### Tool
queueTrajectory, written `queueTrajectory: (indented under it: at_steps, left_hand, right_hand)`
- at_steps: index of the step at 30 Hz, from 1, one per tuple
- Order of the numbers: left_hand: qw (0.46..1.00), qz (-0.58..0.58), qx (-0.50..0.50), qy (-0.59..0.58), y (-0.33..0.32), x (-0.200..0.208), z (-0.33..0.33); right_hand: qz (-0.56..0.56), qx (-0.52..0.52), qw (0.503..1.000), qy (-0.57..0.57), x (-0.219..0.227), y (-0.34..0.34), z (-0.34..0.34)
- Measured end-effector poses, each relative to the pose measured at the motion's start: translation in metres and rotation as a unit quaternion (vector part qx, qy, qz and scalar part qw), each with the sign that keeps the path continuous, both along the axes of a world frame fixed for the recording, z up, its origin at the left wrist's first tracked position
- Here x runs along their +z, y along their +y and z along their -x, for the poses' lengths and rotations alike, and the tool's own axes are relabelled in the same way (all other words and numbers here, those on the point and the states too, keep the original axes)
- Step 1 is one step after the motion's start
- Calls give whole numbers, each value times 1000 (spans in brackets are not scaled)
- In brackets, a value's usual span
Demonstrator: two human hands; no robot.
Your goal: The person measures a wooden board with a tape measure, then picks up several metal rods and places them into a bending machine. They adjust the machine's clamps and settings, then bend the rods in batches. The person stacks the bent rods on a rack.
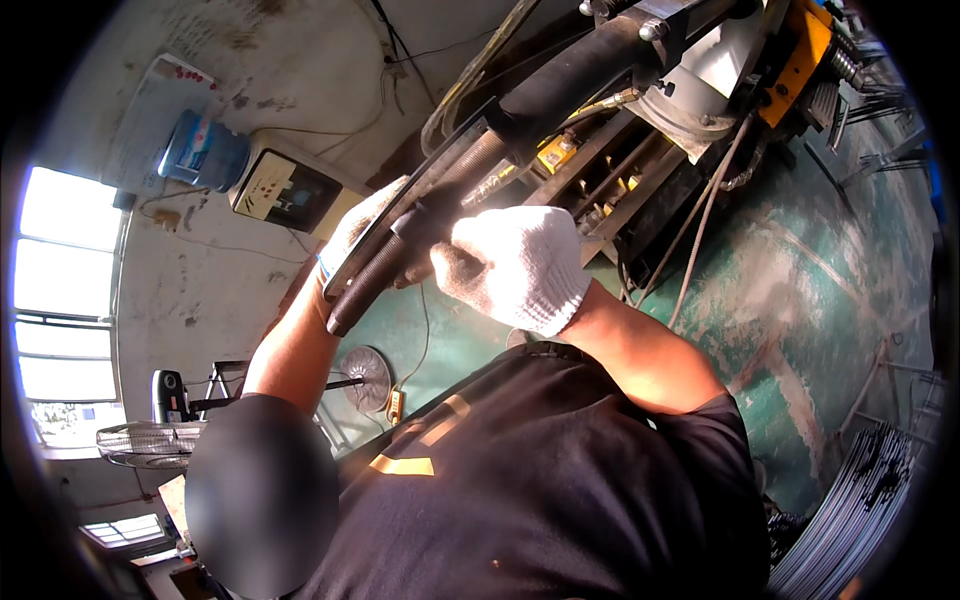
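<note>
Largest first: the big black-and-yellow steel machine with hoses and cables [690,110] fills the upper right of the frame. From it a long black ribbed rubber-sleeved handle bar [450,190] runs down toward centre left, and that is what I have hold of.

My right hand [515,265], in a white knit glove, is closed round the bar at centre frame, fingers wrapped over the top. My left hand [350,240], also gloved, sits behind the bar's lower end; it looks pressed against it, but whether the fingers are curled shut I cannot tell (the bar hides them).

Risks, as I judge them: the glove fabric could snag where the bar meets the machine's metal rails; a thin grey cable [700,220] hangs just beside my right forearm and could catch if I swing; a half-hidden left grip could slip off the ribbed end.

Containers: one blue plastic water jug [203,150] at upper left, upended on a cream-coloured dispenser [285,185]; its fill level can't be read.
</note>
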State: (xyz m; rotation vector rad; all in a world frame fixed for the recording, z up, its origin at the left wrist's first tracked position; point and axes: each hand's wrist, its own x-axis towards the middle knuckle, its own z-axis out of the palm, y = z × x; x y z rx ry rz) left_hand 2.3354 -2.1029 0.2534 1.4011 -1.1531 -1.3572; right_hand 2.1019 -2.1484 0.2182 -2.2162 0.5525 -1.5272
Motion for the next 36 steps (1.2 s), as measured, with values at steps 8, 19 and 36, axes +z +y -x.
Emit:
queueTrajectory:
  at_steps: [8,19,36]
  left_hand:
    - [989,-39,-36,140,-2,-10,-20]
    - [992,-16,3,126,4,2,-3]
    - [932,-75,-86,344,-9,1,3]
  right_hand:
    - [10,-23,999,28,-4,1,-2]
    - [3,-46,992,121,7,7,3]
    - [-209,36,973,-89,-5,1,26]
